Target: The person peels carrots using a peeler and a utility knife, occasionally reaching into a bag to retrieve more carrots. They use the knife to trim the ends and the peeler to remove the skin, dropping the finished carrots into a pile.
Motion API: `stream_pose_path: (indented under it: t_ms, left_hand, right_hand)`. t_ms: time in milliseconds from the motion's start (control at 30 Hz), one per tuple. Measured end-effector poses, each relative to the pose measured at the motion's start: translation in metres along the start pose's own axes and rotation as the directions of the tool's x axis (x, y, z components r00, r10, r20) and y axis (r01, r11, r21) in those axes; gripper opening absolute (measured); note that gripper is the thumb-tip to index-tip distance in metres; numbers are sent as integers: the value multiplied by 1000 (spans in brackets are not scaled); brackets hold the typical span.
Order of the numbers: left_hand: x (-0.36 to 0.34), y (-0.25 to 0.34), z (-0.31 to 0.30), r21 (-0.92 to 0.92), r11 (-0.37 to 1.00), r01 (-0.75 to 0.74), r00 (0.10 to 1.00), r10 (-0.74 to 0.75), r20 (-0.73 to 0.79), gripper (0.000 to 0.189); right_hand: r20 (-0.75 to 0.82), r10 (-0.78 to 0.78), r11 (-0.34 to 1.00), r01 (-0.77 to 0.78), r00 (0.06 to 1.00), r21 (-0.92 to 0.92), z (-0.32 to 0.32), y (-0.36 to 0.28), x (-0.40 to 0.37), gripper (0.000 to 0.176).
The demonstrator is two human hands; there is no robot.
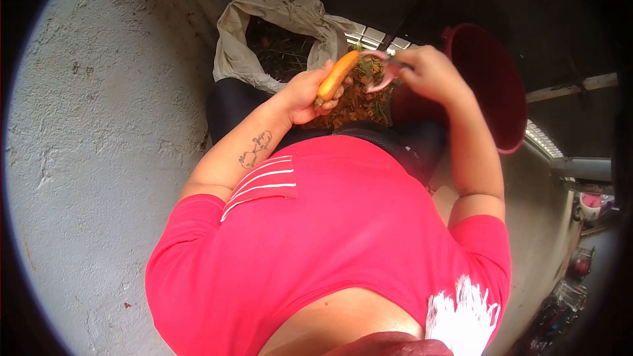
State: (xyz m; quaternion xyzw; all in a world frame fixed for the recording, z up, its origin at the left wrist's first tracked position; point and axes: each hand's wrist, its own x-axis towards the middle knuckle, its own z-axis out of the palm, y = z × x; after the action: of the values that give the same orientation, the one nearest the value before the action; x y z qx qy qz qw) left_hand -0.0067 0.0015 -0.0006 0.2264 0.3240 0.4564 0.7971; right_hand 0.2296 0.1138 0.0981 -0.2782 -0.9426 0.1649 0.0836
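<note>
My left hand [310, 97] is wrapped around a carrot [338, 78], whose upper end points away from me and to the right. In my right hand [432, 74] is a pink, loop-shaped peeler [381, 72], its head close to the carrot's far tip. The fingers of that hand curl around a dark part of the tool, slightly blurred. Below both hands, between my legs, lies a heap of orange and green peelings [359, 107].
An open whitish sack [231, 39] with plant scraps inside stands ahead on the left. A large dark red bucket [517, 95] leans at my right. A rough grey wall [99, 138] runs close along my left side. Assorted items lie at the far lower right.
</note>
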Motion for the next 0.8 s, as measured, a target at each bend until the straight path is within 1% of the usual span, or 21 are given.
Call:
stream_pose_path:
  t_ms: [33, 67, 100, 133, 167, 200, 233, 267, 300, 367, 400, 433, 500, 567, 600, 700, 733, 800]
  left_hand:
    - [6, -5, -3, 12, 1000, 10, 999, -10, -35, 55]
    - [14, -13, -12, 40, 997, -69, 997, 67, 46, 52]
    - [12, -11, 2, 0, 999, -37, 996, 37, -77, 51]
    - [6, -6, 25, -46, 999, -11, 980, 2, -200, 50]
    - [2, -4, 37, -95, 995, 9, 947, -39, -319, 49]
    - [1, -5, 30, -129, 991, 26, 964, -59, -260, 43]
    - [-1, -6, 24, -94, 995, 26, 979, -45, -201, 43]
    - [-2, -7, 19, -58, 998, 24, 989, -32, -141, 43]
    - [-5, -7, 14, -22, 1000, 20, 996, -22, -81, 44]
    - [-12, -5, 3, -65, 997, 38, 996, -32, 88, 47]
    - [-15, -4, 0, -85, 995, 47, 984, -32, 173, 49]
    - [-15, -2, -1, -57, 998, 35, 989, -26, 145, 49]
    - [-17, 0, 0, 0, 1000, 18, 996, -18, 89, 50]
    - [-18, 3, 2, 76, 997, -30, 994, 22, 109, 50]
    - [-19, 5, 3, 114, 992, -54, 992, 40, 120, 50]
    - [-20, 9, 2, 125, 985, -120, 981, 99, 166, 51]
    - [-20, 9, 4, 111, 985, -130, 985, 116, 128, 50]
    - [-18, 8, 10, 85, 985, -147, 988, 143, 53, 49]
  right_hand:
    - [24, -79, 997, 80, 997, -2, 5, -15, 1, 16]
    - [43, -104, 994, 105, 994, -9, 9, -31, 2, 16]
    - [62, -130, 991, 132, 990, -17, 13, -44, 3, 15]
    - [65, -148, 985, 153, 987, -76, 18, -50, 5, 16]
    - [79, -136, 985, 144, 988, -98, 21, -51, 5, 16]
    - [93, -124, 984, 135, 988, -120, 22, -52, 6, 17]
    - [108, -112, 982, 127, 988, -142, 24, -51, 6, 17]
    - [90, -149, 979, 160, 985, -128, 25, -47, 6, 19]
    - [77, -146, 979, 155, 986, -130, 23, -42, 6, 19]
    - [50, -135, 981, 141, 990, -135, 17, -33, 5, 19]
    - [102, -63, 976, 83, 993, -200, 9, -27, 5, 18]
    - [47, -95, 973, 103, 994, -205, 9, -12, 5, 16]
    - [9, -90, 973, 90, 996, -213, 7, 9, 7, 17]
    - [22, 76, 927, -63, 997, -369, 8, 32, 10, 21]
    - [32, 167, 917, -143, 985, -373, 5, 37, 10, 22]
    - [-30, 230, 928, -229, 973, -294, 3, 35, 4, 26]
    - [-13, 271, 940, -267, 963, -212, 1, 31, 4, 23]
    - [-7, 208, 973, -208, 978, -105, -1, 17, 2, 20]
